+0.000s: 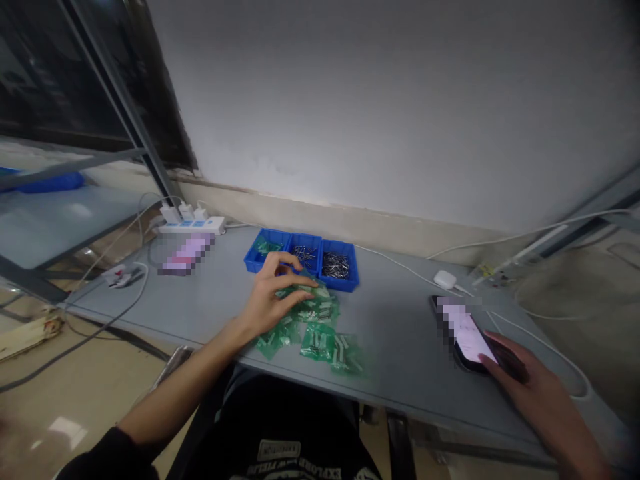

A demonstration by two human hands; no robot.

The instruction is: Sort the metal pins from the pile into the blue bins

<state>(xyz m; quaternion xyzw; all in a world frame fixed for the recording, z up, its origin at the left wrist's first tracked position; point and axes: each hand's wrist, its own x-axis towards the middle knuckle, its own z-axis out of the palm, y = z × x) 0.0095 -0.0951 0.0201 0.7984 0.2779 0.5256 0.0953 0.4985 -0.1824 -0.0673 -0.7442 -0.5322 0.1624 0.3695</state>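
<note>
My left hand reaches over a pile of small green plastic bags, its thumb and fingers closed round the edge of a top green bag. Small metal pieces show through the plastic. Nearer the table's front edge lie more of these packets, among them a green packet and a flatter packet. On the right, my right hand is wrapped round a smartphone with its screen lit, low over the tabletop or resting on it; I cannot tell which.
Behind the packets stand three joined blue bins; two hold loose metal pins or screws, the left one green packets. A power strip and a second phone lie left. A white earbud case and cables lie right, before the wall.
</note>
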